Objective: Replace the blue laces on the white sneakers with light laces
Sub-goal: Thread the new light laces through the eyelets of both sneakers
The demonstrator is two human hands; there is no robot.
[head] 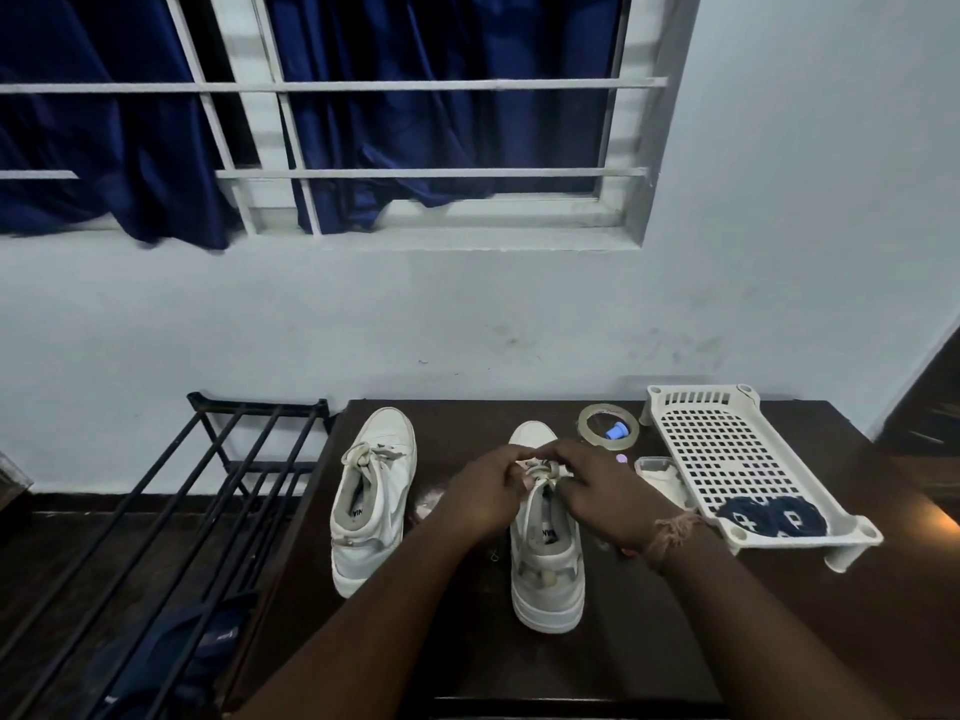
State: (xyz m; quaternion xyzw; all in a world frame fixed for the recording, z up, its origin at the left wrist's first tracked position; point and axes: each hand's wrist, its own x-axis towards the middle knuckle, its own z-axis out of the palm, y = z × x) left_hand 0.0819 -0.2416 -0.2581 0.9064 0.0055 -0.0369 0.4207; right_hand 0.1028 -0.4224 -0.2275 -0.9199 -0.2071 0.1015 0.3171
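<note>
Dark table, left hand and right hand pinching light laces on right sneaker

Pale wall, barred window with blue curtains, dark table

Under both hands, the white sneaker looks like smooth, matt leather with woven cloth light laces; right of the right hand, a perforated matt plastic tray; beyond it, a glossy clear tape roll; beneath, the dark polished wooden table.
</note>
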